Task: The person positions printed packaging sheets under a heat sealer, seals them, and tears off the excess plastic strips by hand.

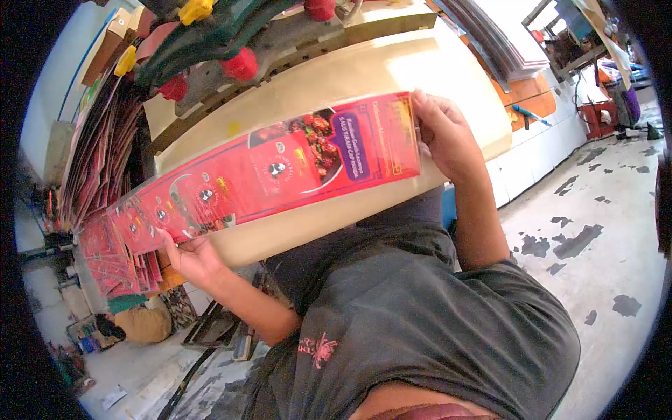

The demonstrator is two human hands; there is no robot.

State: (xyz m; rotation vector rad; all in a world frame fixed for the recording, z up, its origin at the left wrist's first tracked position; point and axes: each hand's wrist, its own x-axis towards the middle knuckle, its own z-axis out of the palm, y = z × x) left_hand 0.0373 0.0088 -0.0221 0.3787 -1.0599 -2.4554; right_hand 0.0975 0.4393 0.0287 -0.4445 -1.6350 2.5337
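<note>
A long red printed strip [280, 164] with food pictures, round panda-like logos and a purple label stretches across the pale work surface [308, 224]. My right hand [448, 133] pinches its right end, thumb at the top corner and the other fingers partly hidden behind it. Toward the strip's left part, my left hand [189, 259] grips the lower edge between thumb and fingers. The left end of the strip lies over or beside a pile of similar red sheets [112, 262], where the borders between them are hard to tell.
A green machine part [217, 35] with red knobs [240, 64] stands beyond the surface. Stacked red sheets [98, 147] fill the left side. At the upper right are a sheet stack [497, 42] and a blue pen-like tool [530, 115]. A dark frame [224, 325] is on the floor.
</note>
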